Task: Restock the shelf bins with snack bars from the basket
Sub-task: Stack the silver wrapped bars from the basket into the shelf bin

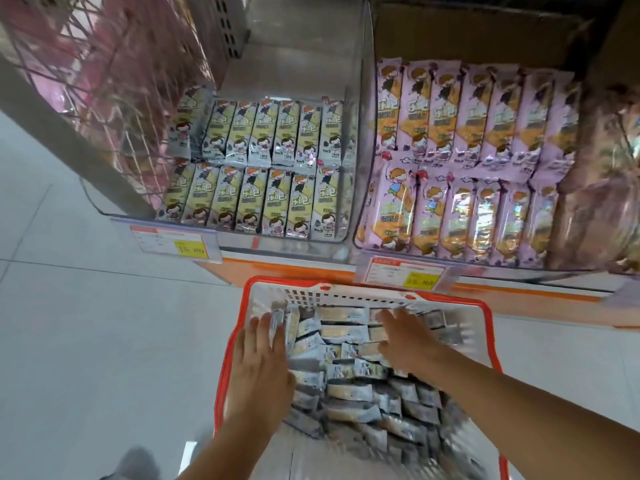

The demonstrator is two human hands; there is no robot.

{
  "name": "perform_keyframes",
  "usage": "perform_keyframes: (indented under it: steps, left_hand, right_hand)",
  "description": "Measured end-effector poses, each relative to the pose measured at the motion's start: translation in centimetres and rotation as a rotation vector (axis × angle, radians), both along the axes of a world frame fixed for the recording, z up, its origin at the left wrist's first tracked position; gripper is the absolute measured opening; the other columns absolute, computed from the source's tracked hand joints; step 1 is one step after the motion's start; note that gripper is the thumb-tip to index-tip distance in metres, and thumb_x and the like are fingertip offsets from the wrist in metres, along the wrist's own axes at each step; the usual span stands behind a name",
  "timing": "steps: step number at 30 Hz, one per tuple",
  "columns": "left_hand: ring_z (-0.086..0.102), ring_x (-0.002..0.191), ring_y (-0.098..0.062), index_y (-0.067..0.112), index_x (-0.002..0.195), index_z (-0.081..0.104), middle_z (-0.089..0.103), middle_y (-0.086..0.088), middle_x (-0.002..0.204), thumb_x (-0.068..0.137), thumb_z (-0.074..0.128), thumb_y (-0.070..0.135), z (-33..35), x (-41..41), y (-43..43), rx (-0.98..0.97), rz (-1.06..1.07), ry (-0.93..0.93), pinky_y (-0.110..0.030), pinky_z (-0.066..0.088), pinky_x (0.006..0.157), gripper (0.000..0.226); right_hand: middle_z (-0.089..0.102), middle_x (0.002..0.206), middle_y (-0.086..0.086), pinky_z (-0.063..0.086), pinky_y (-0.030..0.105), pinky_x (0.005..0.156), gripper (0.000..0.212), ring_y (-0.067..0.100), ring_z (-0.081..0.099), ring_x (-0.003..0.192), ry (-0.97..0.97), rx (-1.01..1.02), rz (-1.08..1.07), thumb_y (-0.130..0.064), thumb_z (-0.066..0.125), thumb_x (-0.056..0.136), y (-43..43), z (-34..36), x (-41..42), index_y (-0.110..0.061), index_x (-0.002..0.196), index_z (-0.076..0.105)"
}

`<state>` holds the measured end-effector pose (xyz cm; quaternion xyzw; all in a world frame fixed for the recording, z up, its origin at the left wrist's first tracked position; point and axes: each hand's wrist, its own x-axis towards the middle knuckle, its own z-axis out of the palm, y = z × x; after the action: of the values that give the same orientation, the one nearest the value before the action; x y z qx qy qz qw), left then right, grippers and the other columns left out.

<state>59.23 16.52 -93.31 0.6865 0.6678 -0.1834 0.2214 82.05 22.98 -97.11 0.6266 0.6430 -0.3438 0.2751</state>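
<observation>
A white basket with an orange rim (346, 284) stands on the floor below the shelf, filled with several grey-and-yellow snack bars (349, 389). My left hand (261, 358) lies flat at the basket's left side, fingers straight against the bars there. My right hand (401, 344) reaches into the pile near the far right, fingers spread over the bars. On the shelf, a clear bin (339, 237) holds two rows of yellow bars (263, 168). The bin to its right (360, 244) holds pink bars (467, 161).
Price tags (176, 244) (408, 273) hang on the shelf's orange front edge. A pink wire rack (104, 81) stands at the left. Brown packets (602, 188) fill the far right. Cardboard (467, 39) lines the back of the pink bin. Grey tiled floor (86, 341) lies at the left.
</observation>
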Motion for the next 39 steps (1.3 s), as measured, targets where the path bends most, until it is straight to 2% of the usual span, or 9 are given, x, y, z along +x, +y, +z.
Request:
perform_keyframes:
  steps: [3,8,13,17,22,28,32,35,39]
  left_hand:
    - [0.002,0.149,-0.027,0.019,0.154,0.013,0.006,-0.006,0.161,0.098,0.044,0.032,-1.8,1.8,0.1,-0.047,-0.062,-0.083,-0.041,0.001,0.122,0.065]
    - [0.004,0.149,-0.022,0.017,0.153,0.014,0.013,-0.002,0.16,0.099,0.044,0.031,-5.0,4.3,1.0,-0.075,-0.076,-0.149,-0.035,0.005,0.121,0.064]
    - [0.005,0.149,-0.021,0.015,0.154,0.008,0.008,-0.002,0.162,0.099,0.042,0.03,-7.8,6.6,2.2,-0.102,-0.163,-0.151,-0.036,0.008,0.122,0.066]
    - [0.004,0.149,-0.023,0.014,0.154,0.004,0.004,-0.003,0.162,0.1,0.044,0.029,-9.0,8.1,2.9,-0.088,-0.204,-0.165,-0.036,0.009,0.12,0.07]
    - [0.002,0.149,-0.021,0.015,0.155,0.001,-0.001,-0.003,0.163,0.098,0.047,0.027,-11.1,9.0,3.2,-0.075,-0.237,-0.212,-0.036,0.01,0.122,0.075]
    - [0.008,0.148,-0.023,0.022,0.155,0.006,0.0,-0.001,0.162,0.096,0.05,0.027,-12.8,9.7,2.8,-0.035,-0.273,-0.229,-0.037,0.016,0.119,0.073]
    - [0.032,0.137,-0.027,0.02,0.152,0.019,0.018,-0.006,0.155,0.092,0.053,0.02,-13.4,10.0,2.9,0.004,-0.282,-0.213,-0.037,0.035,0.11,0.069]
    - [0.042,0.126,-0.029,0.017,0.147,0.028,0.029,-0.01,0.147,0.091,0.052,0.02,-13.4,10.0,3.6,0.003,-0.313,-0.191,-0.038,0.043,0.1,0.061]
    - [0.047,0.12,-0.03,0.013,0.138,0.042,0.034,-0.012,0.143,0.091,0.052,0.02,-13.4,10.2,4.6,-0.01,-0.325,-0.171,-0.042,0.046,0.098,0.048]
  right_hand:
    - [0.021,0.154,0.017,0.036,0.041,0.11,0.063,0.034,0.03,0.139,0.008,0.029,-0.102,-0.029,0.052,0.096,-0.5,-1.6,0.4,-0.015,0.15,0.024]
    - [0.027,0.152,0.014,0.031,0.04,0.112,0.066,0.031,0.029,0.139,-0.016,0.211,-0.141,-0.028,0.055,0.093,-1.7,-3.5,2.1,-0.008,0.148,0.026]
    - [0.029,0.15,0.009,0.033,0.04,0.108,0.067,0.029,0.032,0.137,0.005,0.212,-0.15,-0.029,0.054,0.093,-2.5,-4.9,3.8,-0.011,0.148,0.021]
    - [0.032,0.145,0.008,0.037,0.036,0.105,0.06,0.027,0.034,0.133,0.044,0.29,-0.187,-0.024,0.055,0.093,-2.3,-5.7,4.4,-0.013,0.146,0.028]
    - [0.033,0.144,0.009,0.041,0.037,0.102,0.054,0.027,0.035,0.13,0.006,0.314,-0.146,-0.034,0.055,0.093,-2.4,-6.6,4.7,-0.014,0.14,0.037]
    - [0.033,0.146,0.008,0.035,0.04,0.11,0.061,0.027,0.032,0.134,-0.045,0.303,-0.038,-0.042,0.066,0.087,-2.5,-7.3,4.9,-0.015,0.138,0.045]
    - [0.033,0.146,0.008,0.036,0.039,0.109,0.06,0.026,0.032,0.135,-0.028,0.233,0.031,-0.04,0.068,0.087,-1.8,-7.5,4.7,-0.013,0.135,0.047]
    - [0.045,0.135,0.008,0.044,0.035,0.098,0.054,0.025,0.045,0.123,0.029,0.174,0.004,-0.04,0.074,0.082,-1.4,-7.5,4.8,-0.012,0.125,0.055]
    - [0.059,0.1,0.005,0.046,0.032,0.074,0.039,0.02,0.056,0.088,0.138,0.15,-0.081,-0.039,0.074,0.081,-1.2,-7.2,5.3,-0.011,0.105,0.061]
